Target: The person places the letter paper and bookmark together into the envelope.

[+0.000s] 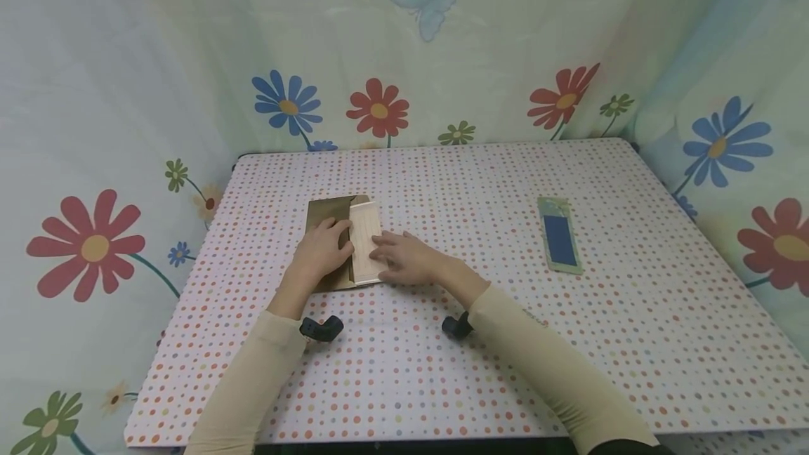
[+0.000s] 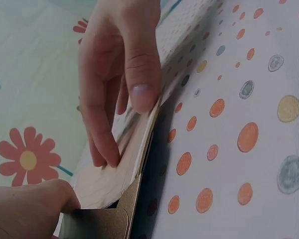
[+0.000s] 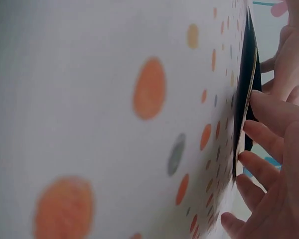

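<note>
A flat brown cardboard sleeve lies left of the table's middle. From its right side sticks out a pale, thin rectangular panel with fine lines on its surface. My left hand holds the sleeve, its thumb and fingertips at the open edge beside the panel. My right hand grips the panel from the right. In the left wrist view, the right thumb rests on the panel's near edge and the other fingers bend onto its top face. The panel's left part is hidden inside the sleeve.
A flat pale green packet with a dark blue rectangle lies to the right on the dotted tablecloth. Behind the table hangs a flowered curtain. Black camera mounts sit at both wrists.
</note>
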Demonstrator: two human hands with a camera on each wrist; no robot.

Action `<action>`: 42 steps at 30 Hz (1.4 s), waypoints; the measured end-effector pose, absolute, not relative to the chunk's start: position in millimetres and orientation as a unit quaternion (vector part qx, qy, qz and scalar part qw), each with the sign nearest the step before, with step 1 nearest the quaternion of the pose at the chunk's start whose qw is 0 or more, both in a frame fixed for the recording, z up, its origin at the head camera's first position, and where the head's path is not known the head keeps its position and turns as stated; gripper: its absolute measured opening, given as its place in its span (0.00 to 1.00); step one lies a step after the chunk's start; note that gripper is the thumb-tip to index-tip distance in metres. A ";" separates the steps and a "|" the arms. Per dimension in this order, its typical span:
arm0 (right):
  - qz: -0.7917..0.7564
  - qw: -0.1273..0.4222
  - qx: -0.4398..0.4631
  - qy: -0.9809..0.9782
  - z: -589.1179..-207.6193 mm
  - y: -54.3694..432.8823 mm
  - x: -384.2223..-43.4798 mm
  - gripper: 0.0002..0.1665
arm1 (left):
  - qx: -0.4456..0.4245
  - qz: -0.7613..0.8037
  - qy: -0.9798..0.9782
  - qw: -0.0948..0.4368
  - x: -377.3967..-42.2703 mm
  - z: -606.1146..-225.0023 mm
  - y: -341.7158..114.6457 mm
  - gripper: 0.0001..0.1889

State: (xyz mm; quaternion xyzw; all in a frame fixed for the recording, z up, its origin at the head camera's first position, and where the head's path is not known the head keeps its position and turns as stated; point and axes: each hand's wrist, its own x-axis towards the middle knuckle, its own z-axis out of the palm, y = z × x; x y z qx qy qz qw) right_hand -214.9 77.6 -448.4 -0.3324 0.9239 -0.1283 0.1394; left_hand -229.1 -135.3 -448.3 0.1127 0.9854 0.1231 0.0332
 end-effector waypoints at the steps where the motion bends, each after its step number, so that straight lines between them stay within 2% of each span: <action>1: -0.125 0.143 -0.335 0.923 -448.2 77.9 -214.8 0.30 | 0.112 0.122 0.986 0.034 -229.1 -447.9 -135.3 0.26; 30: -0.125 0.118 -0.325 0.930 -448.6 72.2 -216.5 0.32 | 0.105 0.120 0.986 0.043 -228.0 -445.9 -132.6 0.26; 42: -0.119 0.100 -0.362 0.919 -450.7 73.0 -217.0 0.30 | 0.106 0.119 0.986 0.044 -227.5 -445.6 -133.7 0.26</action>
